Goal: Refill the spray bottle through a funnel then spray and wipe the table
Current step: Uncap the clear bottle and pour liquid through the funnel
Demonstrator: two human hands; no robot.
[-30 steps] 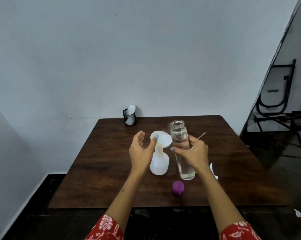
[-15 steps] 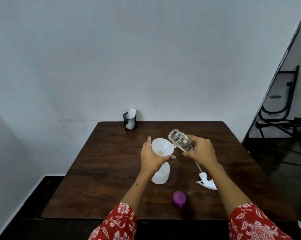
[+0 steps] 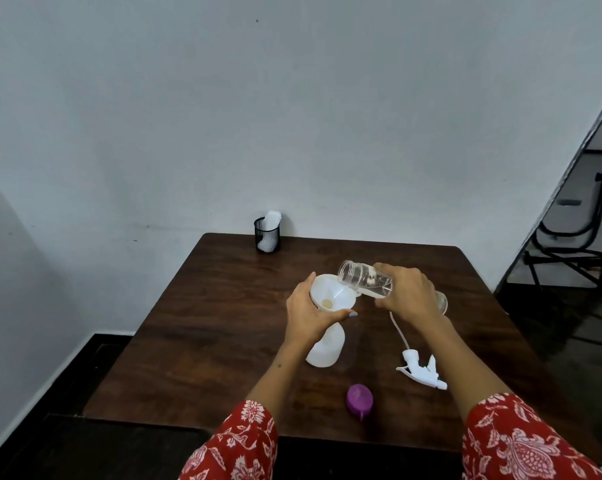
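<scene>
**Clear jar tipped, refill just starting**

White spray bottle (image 3: 325, 348) stands mid-table with the funnel (image 3: 332, 297) seated in its neck, the left hand (image 3: 310, 315) wrapped around that join. At its 2 o'clock the right hand (image 3: 408, 294) grips the water jar (image 3: 363, 278), mouth tilted over the funnel's rim. No stream shows yet. Spray head (image 3: 420, 370) lies at 4 o'clock, purple cap (image 3: 360, 399) at 6. Recapping, spraying and wiping remain.

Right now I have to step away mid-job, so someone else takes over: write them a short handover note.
Left hand holds the funnel seated in the white spray bottle. Right hand grips the clear bottle, tilted mouth-first over the funnel. The spray head and purple cap lie on the table.
Done: bottles opened, funnel placed.
Left: finish pouring, refit spray head, spray, wipe.
</scene>
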